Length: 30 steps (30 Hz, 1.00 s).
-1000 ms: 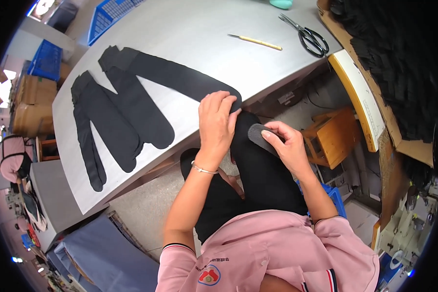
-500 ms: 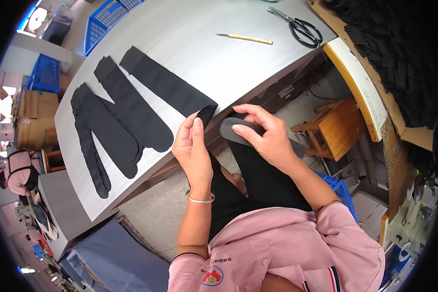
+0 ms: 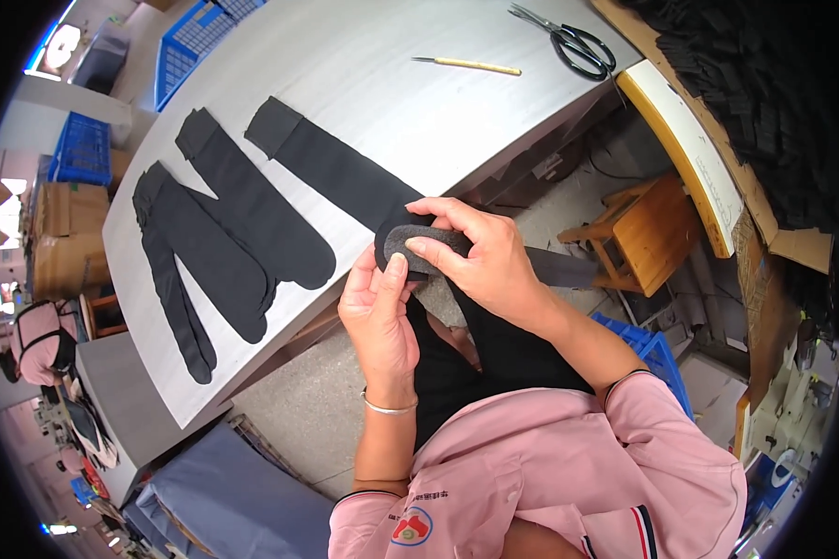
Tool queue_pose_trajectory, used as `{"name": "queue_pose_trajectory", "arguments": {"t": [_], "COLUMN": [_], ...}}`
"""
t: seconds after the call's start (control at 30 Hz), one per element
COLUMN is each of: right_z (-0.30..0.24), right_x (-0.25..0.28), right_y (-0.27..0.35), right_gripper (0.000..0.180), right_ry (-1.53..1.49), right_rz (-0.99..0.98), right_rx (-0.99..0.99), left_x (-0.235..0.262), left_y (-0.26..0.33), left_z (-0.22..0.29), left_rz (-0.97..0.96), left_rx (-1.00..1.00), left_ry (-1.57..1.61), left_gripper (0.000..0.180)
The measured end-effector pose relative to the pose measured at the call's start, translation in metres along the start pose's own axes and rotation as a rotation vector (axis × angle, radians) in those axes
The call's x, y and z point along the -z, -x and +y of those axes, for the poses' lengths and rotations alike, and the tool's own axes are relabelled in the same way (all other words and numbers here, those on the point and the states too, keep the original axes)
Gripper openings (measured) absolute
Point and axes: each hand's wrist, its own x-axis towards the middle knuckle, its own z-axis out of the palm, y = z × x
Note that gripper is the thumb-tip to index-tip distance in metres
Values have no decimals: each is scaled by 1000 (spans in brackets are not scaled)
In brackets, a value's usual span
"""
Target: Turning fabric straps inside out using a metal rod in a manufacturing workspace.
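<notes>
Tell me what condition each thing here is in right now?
Left hand: pinching the dark sock's edge.
Right hand: gripping the sock from above.
Dark sock: stretched over a flat form, off the table.
Flat socks: laid out on the table.
Scissors: lying untouched.
Stick tool: lying untouched.

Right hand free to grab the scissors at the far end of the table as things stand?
Probably not right away. The right hand is pinching a black sock together with the left hand. The scissors lie unobstructed on the table, but well beyond both hands.
</notes>
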Motion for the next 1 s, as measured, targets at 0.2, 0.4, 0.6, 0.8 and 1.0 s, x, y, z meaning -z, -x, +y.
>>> {"name": "queue_pose_trajectory", "arguments": {"t": [0.2, 0.4, 0.6, 0.8, 1.0], "right_z": [0, 2, 11, 4, 12], "right_x": [1, -9, -10, 2, 9], "right_y": [5, 5, 8, 7, 3], "right_gripper": [34, 32, 38, 60, 22], "right_ry": [-11, 131, 141, 149, -40], "right_rz": [-9, 20, -27, 31, -77], "right_rx": [-21, 103, 100, 142, 26], "left_x": [-2, 7, 14, 8, -6], "left_y": [2, 2, -1, 2, 3], "left_z": [-4, 2, -8, -12, -8], "left_rz": [45, -6, -27, 10, 71], "left_rx": [5, 17, 14, -45, 34], "left_ry": [37, 57, 61, 35, 40], "left_gripper": [25, 24, 19, 30, 25]}}
